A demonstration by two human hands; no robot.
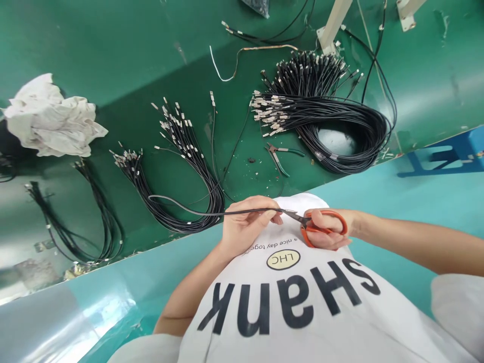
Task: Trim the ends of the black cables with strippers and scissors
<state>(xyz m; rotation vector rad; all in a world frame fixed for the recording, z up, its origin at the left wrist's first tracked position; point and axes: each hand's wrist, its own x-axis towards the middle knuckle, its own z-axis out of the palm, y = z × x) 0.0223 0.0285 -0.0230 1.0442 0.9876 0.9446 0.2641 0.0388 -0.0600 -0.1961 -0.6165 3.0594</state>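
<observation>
My left hand point(247, 224) pinches a thin black wire point(189, 209) near its end, close to my chest over my white printed shirt. The wire runs left from my fingers and curves over the green table point(113, 50). My right hand point(327, 232) grips orange-handled scissors point(315, 224), fingers through the loops. The scissor blades point(293, 216) point left and meet the wire's end right beside my left fingertips.
Bundles of black wires with metal terminals lie on the table: a big coil point(340, 126) at right, smaller bunches point(181, 166) in the middle and at left point(86, 217). Green-handled pliers point(280, 156) lie near the coil. A crumpled white cloth point(49, 118) sits at far left.
</observation>
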